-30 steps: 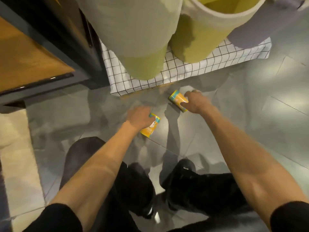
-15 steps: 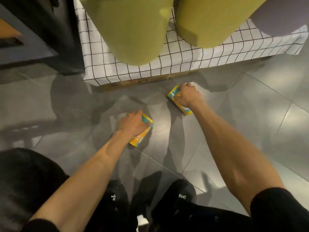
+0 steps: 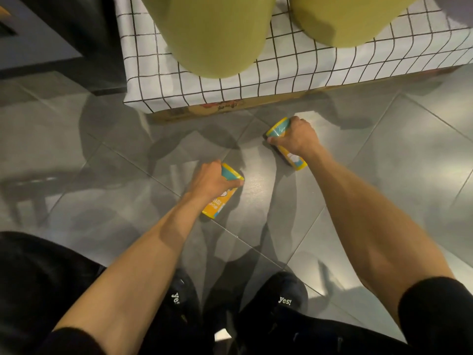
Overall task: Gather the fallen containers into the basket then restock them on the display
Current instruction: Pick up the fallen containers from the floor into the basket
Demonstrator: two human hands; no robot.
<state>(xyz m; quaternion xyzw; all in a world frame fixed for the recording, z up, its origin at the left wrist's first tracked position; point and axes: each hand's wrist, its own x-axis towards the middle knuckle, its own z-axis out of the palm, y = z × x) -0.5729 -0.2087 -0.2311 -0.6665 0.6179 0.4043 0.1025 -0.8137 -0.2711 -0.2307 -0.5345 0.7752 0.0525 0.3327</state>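
Two yellow and teal containers lie on the grey tiled floor. My left hand grips the near container around its teal upper end. Farther off and to the right, my right hand is curled around the second container, close to the base of the display. That display is a low stand under a white cloth with a black grid. No basket is in view.
Two large yellow-green cylinders stand on the checked cloth. A cardboard edge shows under the cloth. Dark furniture fills the upper left. My black shoes stand on the floor below.
My view has dropped lower and closer to the floor. Both hands have closed more firmly around their containers, which stay on the floor in roughly the same places.
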